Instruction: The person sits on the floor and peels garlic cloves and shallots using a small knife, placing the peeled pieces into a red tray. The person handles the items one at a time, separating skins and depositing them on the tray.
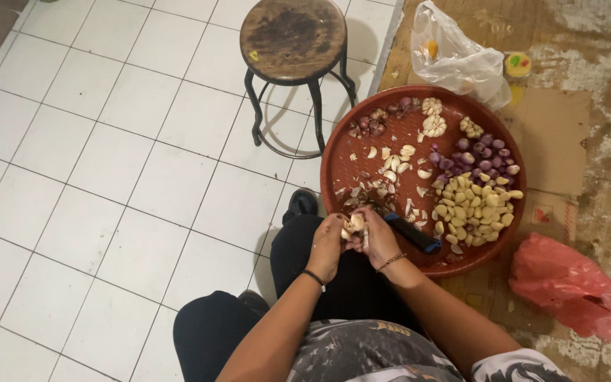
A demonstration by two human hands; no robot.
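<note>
White floor tiles [107,163] meet worn cardboard [553,134] under the round red tray [341,152], near a wooden stool [293,32]. Over the tray's near rim, the left hand [328,244] and right hand [380,237] close their fingers around a garlic bulb [356,223]; the right also holds a dark-handled knife [413,233].

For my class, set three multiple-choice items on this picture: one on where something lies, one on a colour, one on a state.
1. Where does the pile of peeled garlic cloves lie in the round tray?
A. on its right side
B. on its left side
C. outside it, on the tiles

2. What colour is the crumpled plastic bag at the lower right?
A. red
B. blue
C. black

3. What are the left hand and the right hand doing?
A. resting open on the knees
B. together gripping a garlic piece
C. lifting the stool

Answers: 1 A, the pale cloves crowd the tray's right side; 2 A, the bag is red; 3 B, both hands close on the garlic over the tray's near rim.
</note>
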